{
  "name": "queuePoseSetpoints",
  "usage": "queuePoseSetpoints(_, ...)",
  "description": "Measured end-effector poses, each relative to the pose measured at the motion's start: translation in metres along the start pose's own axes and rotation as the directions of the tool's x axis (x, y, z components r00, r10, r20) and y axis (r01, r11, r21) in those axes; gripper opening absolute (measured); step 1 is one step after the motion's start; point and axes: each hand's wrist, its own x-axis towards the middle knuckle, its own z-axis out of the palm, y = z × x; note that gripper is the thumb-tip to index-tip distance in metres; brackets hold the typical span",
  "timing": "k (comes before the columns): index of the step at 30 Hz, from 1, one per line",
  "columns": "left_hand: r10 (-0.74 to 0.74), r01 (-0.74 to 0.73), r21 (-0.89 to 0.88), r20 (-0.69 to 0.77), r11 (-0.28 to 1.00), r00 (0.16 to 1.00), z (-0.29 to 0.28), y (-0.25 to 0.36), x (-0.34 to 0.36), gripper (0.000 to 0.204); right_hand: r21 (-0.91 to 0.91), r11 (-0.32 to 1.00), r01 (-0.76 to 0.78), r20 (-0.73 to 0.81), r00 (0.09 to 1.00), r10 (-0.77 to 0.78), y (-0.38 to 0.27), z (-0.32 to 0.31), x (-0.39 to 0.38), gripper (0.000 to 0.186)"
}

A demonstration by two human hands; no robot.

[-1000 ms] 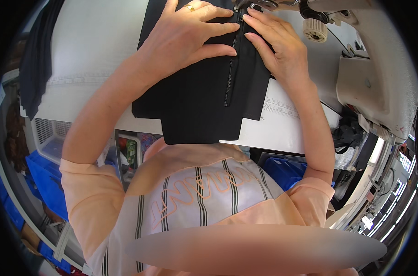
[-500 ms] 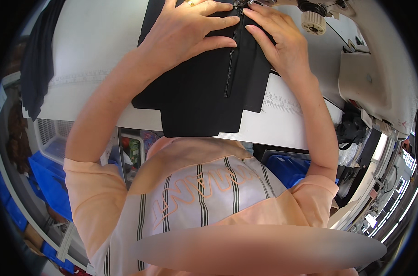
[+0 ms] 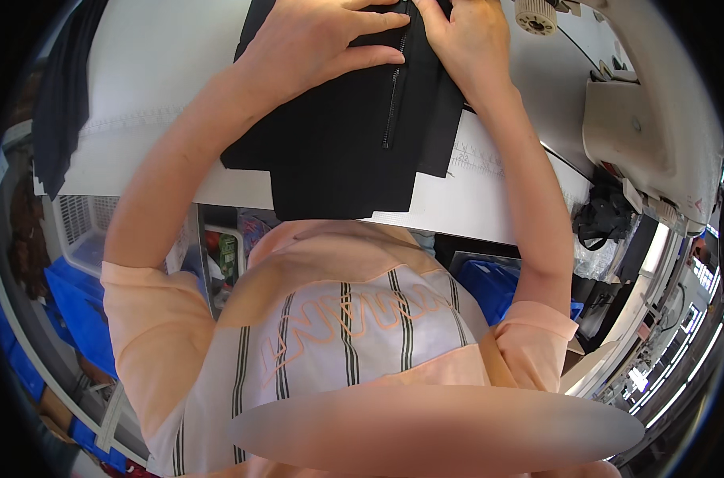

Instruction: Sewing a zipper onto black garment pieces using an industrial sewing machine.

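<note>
A black fabric piece (image 3: 330,167) with notched lower corners lies on the table under both hands. A black zipper (image 3: 395,99) runs lengthwise along it, its teeth showing. My left hand (image 3: 310,40) rests flat on the cloth left of the zipper, thumb and fingers spread, their tips close to the teeth. On the zipper's other side, my right hand (image 3: 472,40) lies on the fabric with its thumb stretched forward. The upper edge of the picture cuts off its other fingertips. Neither hand is seen gripping anything.
A pale sewing machine (image 3: 653,119) stands at the right, with a round dial (image 3: 536,17) near the top. The white table (image 3: 139,88) carries printed ruler marks. Dark cloth (image 3: 63,95) hangs over its left side. Below are a white basket (image 3: 79,231) and blue bins (image 3: 83,311).
My right hand has slid farther away along the zipper, so its fingers now leave the picture. The whole scene sits slightly higher in view. My left hand stays spread on the cloth.
</note>
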Motion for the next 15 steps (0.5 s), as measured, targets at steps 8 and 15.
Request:
queuePoseSetpoints(8,-0.023,0.023,0.011,0.020,1.000,1.000,0.001,0.002,-0.001,0.041,-0.183,0.892,0.413,-0.056,0.902,-0.429,0.004,-0.018,-0.016,0.023)
queuePoseSetpoints(15,-0.055,0.054,0.020,0.051,0.998,0.997,0.001,0.003,0.000,0.042,-0.303,0.800,0.518,0.027,0.844,-0.536,0.006,-0.024,-0.020,0.028)
